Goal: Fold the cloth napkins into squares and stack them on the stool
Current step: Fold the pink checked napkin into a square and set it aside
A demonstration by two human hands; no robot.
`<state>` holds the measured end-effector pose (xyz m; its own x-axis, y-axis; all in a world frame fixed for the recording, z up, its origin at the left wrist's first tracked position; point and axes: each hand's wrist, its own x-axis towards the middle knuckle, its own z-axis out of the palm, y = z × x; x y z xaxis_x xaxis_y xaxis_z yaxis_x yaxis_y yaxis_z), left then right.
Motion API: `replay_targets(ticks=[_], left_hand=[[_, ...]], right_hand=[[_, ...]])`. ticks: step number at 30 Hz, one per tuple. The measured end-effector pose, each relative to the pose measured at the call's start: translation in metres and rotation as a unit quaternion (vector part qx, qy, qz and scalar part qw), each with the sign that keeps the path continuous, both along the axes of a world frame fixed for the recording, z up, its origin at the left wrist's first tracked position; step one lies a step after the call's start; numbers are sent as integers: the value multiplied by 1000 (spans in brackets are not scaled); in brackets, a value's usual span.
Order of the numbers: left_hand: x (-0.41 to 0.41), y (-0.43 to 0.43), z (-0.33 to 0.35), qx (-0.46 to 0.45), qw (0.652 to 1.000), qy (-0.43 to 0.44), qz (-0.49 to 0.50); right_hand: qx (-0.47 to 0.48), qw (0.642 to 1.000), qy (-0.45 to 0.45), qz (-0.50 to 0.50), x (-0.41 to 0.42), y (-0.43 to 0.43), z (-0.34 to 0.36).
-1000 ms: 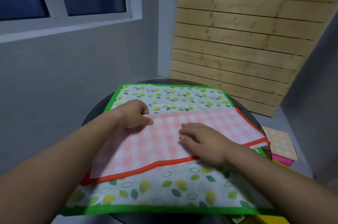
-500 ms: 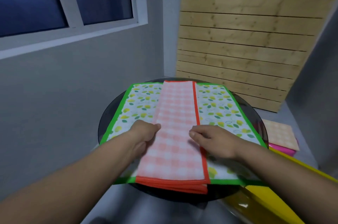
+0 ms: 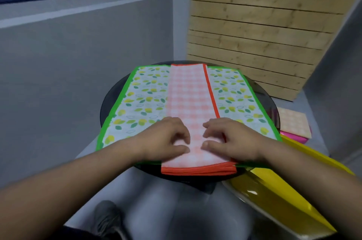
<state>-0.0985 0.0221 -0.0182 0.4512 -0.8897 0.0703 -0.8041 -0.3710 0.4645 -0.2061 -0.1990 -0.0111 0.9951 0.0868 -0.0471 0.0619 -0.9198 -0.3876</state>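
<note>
While your hands rest on the near end of the pink gingham napkin (image 3: 189, 98), the fold is only partly made: the cloth lies as a long narrow strip down the middle of the round dark table (image 3: 107, 108), running from the far edge to the near edge, where its orange-hemmed end hangs just over. Your left hand (image 3: 166, 139) and right hand (image 3: 233, 139) sit side by side on that near end, close but not touching, fingers curled with tips and thumbs down on the fabric; I cannot tell whether you have any cloth pinched between them or are only pressing. A strip is not a square, so by my reading you have the crosswise folds left to make, bringing the ends together until the sides match. Under the strip, the green-bordered lemon-print napkin (image 3: 143, 98) lies spread flat and unfolded across most of the table (it looks like your next piece). Beyond the table's right edge and lower down, one folded peach checked napkin (image 3: 292, 123) already sits on what I take to be the pink stool (image 3: 293, 137), so the stack is begun. As far as the view shows, one is stacked, one is in hand, and one is untouched.
</note>
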Motion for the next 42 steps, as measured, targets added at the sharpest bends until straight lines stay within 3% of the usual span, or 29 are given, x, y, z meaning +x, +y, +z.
replay_targets(ticks=[9,35,42], left_hand=[[-22,18,-14,17,998,55,-15],[-36,27,-9,-16,997,77,-19],[-38,23,8,-16,991,136,-5]], right_hand=[[102,995,14,17,-41,13,-20],[91,995,-36,23,-59,30,-20],[172,984,-53,1,-55,28,-4]])
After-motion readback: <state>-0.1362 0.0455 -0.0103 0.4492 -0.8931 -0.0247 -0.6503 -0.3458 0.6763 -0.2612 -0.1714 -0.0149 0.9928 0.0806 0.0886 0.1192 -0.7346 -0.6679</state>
